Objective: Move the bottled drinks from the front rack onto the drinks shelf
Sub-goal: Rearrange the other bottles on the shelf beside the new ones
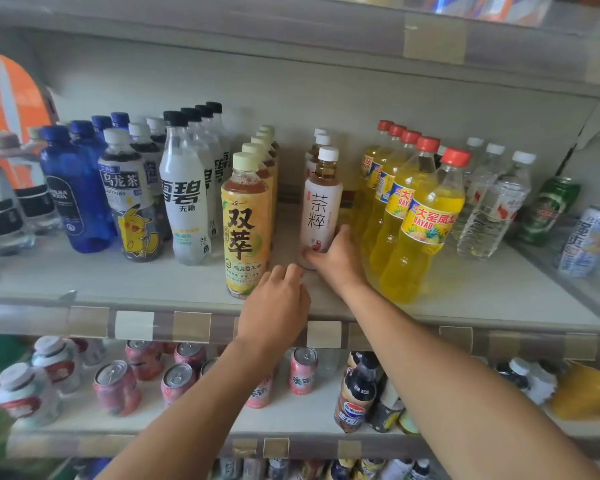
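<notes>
head view looks down at a drinks shelf (465,299) packed with rows of bottles. the right hand (336,258) grips the lower part of a white tea bottle (320,206) with a white cap, thumb on the bottle's right side and fingers curled round its base at the front. that bottle stands upright on the shelf, at the front of a short row of the same kind, in the gap between the yellow tea bottle (246,226) on its left and the row of yellow soda bottles (420,220) on its right. the hand's back lies just beside the nearest yellow soda bottle; i cannot tell whether it touches.

the left hand (274,306) sits at the shelf's front edge, just beside the base of the yellow tea bottle, knuckles up and fingers loosely bent, holding nothing. whether its fingertips touch that bottle is unclear.

further left stand grey-white soda bottles (184,202) with black caps, dark tea bottles (132,199) with a cartoon label, and blue bottles (73,188). to the far right are clear water bottles (492,206) and a green can (548,209). the shelf below (187,427) carries pink cans (302,370) and a cola bottle (357,393).
</notes>
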Available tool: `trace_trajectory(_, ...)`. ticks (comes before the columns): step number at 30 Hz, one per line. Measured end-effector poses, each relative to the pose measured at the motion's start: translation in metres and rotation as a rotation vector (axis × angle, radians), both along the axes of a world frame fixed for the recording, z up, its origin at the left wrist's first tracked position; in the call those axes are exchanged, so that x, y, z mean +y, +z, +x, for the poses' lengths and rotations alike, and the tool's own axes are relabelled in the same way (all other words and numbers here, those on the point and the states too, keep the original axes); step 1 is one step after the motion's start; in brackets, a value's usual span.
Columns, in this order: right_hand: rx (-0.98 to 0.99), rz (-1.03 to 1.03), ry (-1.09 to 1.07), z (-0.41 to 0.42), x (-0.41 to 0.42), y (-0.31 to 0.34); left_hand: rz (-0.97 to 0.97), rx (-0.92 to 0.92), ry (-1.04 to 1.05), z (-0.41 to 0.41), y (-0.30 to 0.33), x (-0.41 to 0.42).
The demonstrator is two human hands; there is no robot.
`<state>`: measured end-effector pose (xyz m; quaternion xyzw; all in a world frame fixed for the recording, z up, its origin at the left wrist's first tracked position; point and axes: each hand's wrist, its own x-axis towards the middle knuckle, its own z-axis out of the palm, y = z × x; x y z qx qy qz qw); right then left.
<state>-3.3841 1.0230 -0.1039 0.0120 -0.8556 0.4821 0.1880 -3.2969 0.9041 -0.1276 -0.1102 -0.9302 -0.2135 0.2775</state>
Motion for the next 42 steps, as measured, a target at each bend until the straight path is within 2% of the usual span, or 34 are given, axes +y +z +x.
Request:
trace_trajectory(14,-0.028,0.104,-0.022,-0.042,0.005,0.005,-0.003,0.01,0.035,-0.018,0.009,0.02)
trace_trajectory(34,-0.06,0.093,-0.044,-0.044,0.0,0.004,0.002,-0.058,0.035,-0.023,0.011,0.018)
trace_trajectory(42,-0.115,0.254,-0.089,-0.022,0.003,0.017,-0.021,-0.096,0.013,-0.017,0.019,0.018)
